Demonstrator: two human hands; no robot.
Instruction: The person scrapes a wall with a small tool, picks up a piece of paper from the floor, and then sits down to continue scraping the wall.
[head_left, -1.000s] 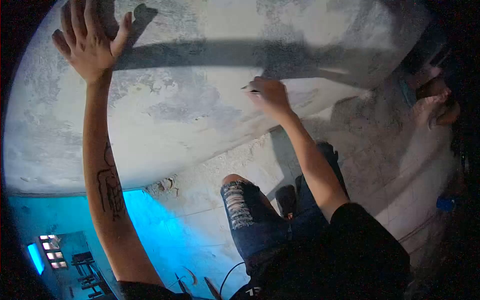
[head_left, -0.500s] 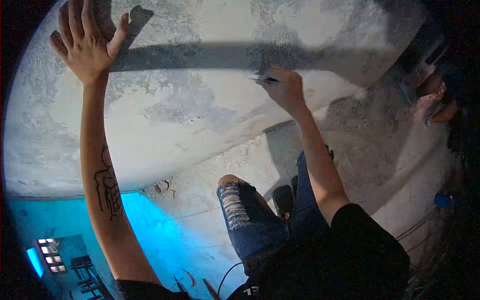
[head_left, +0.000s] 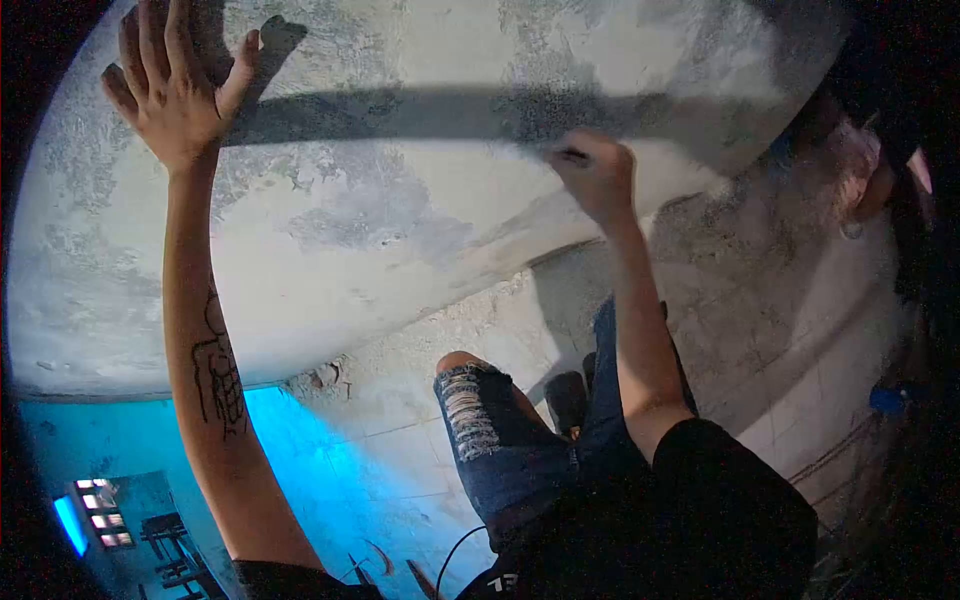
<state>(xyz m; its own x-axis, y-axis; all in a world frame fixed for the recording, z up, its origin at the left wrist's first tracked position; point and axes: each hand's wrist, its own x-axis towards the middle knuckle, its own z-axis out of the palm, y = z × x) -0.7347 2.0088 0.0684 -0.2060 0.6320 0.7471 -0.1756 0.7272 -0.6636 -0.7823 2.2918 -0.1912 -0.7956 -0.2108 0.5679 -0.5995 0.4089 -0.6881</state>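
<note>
The fingers of my left hand [head_left: 175, 110] are spread, with the palm flat against a patchy grey and white wall [head_left: 370, 225]. Farther right, my right hand [head_left: 602, 182] is closed around a small thin-bladed scraper [head_left: 570, 154]. Motion blurs the scraper, and my fist hides most of its handle. Its tip points left, close to the wall surface; whether it touches cannot be made out. A dark band of shadow crosses the wall just above my right hand.
Another person [head_left: 862, 185] is partly visible in the dark at far right. A small blue object [head_left: 888, 399] lies on the floor [head_left: 400, 440] near a cord. Rubble [head_left: 325, 377] lies along the wall's base. Dark racks [head_left: 175, 550] stand at lower left.
My right hand has moved a short way right along the wall with the scraper. My left hand has stayed in place. The other person at far right has shifted.
</note>
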